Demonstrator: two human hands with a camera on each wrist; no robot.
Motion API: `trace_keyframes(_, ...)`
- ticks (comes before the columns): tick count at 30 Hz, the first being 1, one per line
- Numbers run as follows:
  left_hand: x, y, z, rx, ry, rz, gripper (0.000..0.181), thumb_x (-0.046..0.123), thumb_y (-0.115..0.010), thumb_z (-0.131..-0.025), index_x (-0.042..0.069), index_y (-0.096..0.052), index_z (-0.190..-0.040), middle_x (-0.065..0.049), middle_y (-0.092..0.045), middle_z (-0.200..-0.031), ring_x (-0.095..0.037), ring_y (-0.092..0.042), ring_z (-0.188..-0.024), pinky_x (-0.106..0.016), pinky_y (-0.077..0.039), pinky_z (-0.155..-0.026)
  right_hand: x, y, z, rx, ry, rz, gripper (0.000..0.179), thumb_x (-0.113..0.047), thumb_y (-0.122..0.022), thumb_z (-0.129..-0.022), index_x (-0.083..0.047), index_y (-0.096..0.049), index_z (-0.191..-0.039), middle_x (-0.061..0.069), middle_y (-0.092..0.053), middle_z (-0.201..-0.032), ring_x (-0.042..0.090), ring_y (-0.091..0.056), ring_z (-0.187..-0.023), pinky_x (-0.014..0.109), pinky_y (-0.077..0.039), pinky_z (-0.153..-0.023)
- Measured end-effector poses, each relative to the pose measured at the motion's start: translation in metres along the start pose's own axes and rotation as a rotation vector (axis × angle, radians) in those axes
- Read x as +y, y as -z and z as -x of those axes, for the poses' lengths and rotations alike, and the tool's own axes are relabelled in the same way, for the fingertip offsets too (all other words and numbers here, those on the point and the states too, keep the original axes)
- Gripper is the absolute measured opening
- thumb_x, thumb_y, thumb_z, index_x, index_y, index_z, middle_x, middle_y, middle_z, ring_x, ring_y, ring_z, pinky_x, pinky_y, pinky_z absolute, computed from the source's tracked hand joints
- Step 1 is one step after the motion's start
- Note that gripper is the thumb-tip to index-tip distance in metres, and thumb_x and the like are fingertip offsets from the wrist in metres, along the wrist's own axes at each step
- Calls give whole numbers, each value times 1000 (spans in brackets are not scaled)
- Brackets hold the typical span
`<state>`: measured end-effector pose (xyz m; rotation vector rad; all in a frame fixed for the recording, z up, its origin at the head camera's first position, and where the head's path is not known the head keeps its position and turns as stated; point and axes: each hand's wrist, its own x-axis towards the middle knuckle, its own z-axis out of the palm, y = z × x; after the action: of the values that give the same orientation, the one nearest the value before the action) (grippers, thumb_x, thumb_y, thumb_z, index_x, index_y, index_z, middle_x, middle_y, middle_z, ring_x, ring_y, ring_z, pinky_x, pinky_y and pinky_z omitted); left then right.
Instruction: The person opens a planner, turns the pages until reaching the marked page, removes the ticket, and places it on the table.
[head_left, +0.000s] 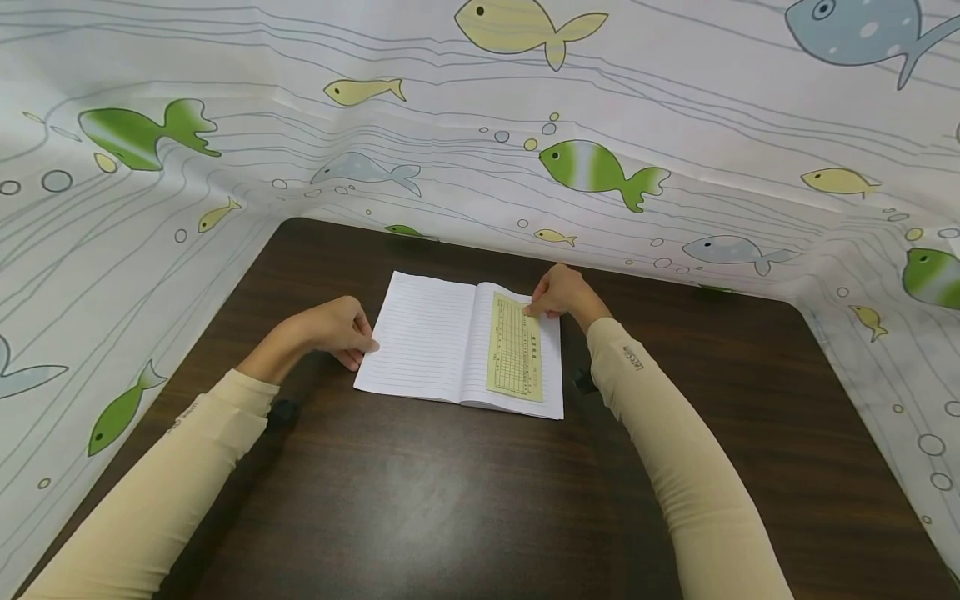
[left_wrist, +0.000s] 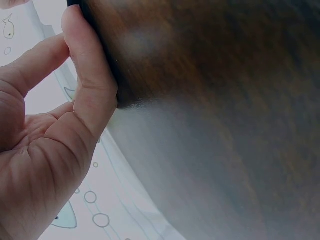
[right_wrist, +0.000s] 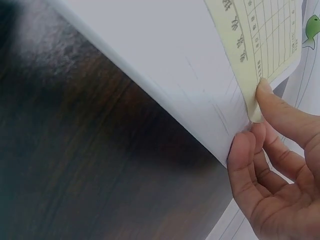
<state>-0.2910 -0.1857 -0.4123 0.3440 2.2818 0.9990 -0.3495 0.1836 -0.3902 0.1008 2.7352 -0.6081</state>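
An open notebook [head_left: 423,333] with lined white pages lies on the dark wooden table. Across its right page is a pale yellow-green paper slip [head_left: 514,350], printed with a grid and characters. My right hand [head_left: 564,292] pinches the slip near its far right corner. In the right wrist view the thumb [right_wrist: 272,97] presses on the printed face, and the curled fingers sit under that corner at the page edge. At the notebook's left edge, my left hand [head_left: 333,325] grips the margin with the thumb on top. The left wrist view shows that hand but not the notebook.
A white sheet printed with fish [head_left: 600,171] rises behind the table and along both sides. Brown tabletop [head_left: 420,492] extends in front of the notebook and to its right. Dark wrist devices sit under both cream sleeves [head_left: 675,450].
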Motion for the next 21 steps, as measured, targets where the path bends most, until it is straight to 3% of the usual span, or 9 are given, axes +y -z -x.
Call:
trace_keyframes(12,0,0,0,2,6,-2,23,3,-69,-102,-15,-58,-111,-14,-68,-86,-13,-70,-69,-29,-68,-68,5,-7,0,31,77,21,19,-19,-86,-94,-3,-76,-95,4,-67,-87,14,-59,-73,22,-51,-65)
trace_keyframes(21,1,0,1,-6,1,-3,25,3,-69,-103,-16,-57,-113,-15,-69,-89,-13,-71,-70,-29,-69,-70,4,-10,2,57,94,-28,15,-15,-84,-95,-3,-80,-104,10,-74,-103,18,-66,-83,26,-61,-77)
